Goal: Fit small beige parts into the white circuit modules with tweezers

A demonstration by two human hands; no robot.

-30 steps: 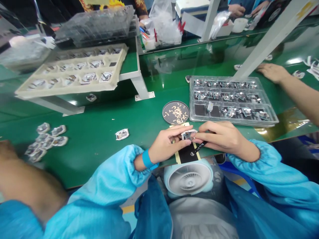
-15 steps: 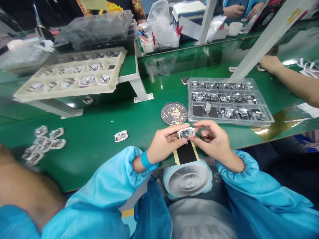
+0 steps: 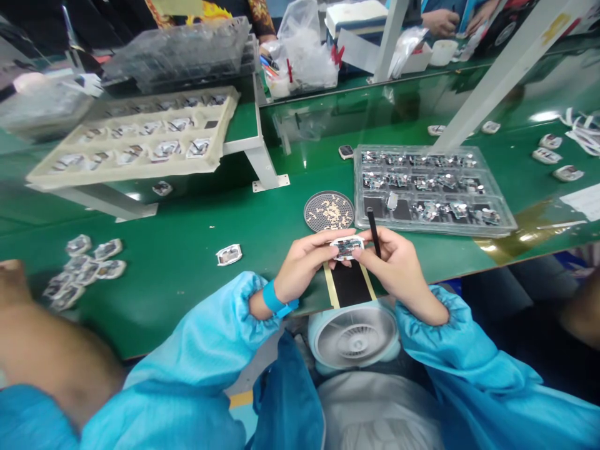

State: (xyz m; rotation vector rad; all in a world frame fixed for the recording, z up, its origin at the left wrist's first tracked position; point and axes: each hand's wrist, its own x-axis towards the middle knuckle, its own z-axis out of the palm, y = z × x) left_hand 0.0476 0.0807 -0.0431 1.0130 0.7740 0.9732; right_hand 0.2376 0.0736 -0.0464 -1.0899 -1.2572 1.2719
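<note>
Above a black mat (image 3: 350,289) edged with yellow tape, both hands hold a small white casing (image 3: 347,248) with a circuit board inside. My left hand (image 3: 299,265) is closed on its left side, thumb on the front edge. My right hand (image 3: 396,261) pinches the right side and also keeps a slim black tool (image 3: 374,230) upright between its fingers; the tool's lower end is hidden. Just behind the hands lies a round grey mesh dish (image 3: 311,217) of tiny beige pieces. Another white casing (image 3: 229,254) rests alone to the left.
A clear compartment tray (image 3: 435,230) of circuit parts stands behind my right hand. Several casings (image 3: 84,270) are heaped at left, near a co-worker's arm (image 3: 42,340). A raised shelf carries a beige tray (image 3: 135,178). A slanted white post (image 3: 497,75) crosses at right; more casings (image 3: 546,155) lie beyond.
The casing has moved slightly left and tilted to show its board more. The black tool now stands up from my right hand. A co-worker's arm at right has withdrawn from the table, uncovering casings.
</note>
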